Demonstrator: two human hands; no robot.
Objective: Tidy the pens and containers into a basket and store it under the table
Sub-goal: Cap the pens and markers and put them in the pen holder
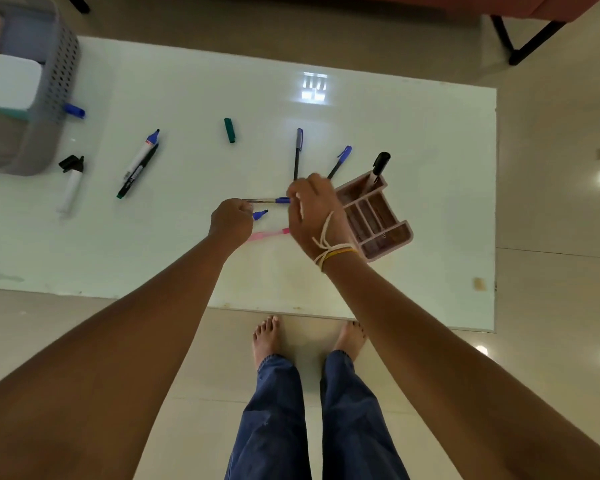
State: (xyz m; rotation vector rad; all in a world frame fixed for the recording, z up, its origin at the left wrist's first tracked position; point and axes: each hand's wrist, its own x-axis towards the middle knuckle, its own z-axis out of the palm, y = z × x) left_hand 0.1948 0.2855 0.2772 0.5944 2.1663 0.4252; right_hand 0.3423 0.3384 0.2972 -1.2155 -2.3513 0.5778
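Fingers of the left hand and right hand pinch opposite ends of a slim blue-capped pen above the glossy white table. Beside them stands a pink slotted organizer; a perforated grey basket sits far left. No lettering is readable.

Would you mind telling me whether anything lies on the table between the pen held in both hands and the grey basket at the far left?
Yes. Between the pen and the grey basket lie a blue-capped marker with a black pen beside it, then a white marker nearer the basket. Lifted over them, nothing visible blocks it.
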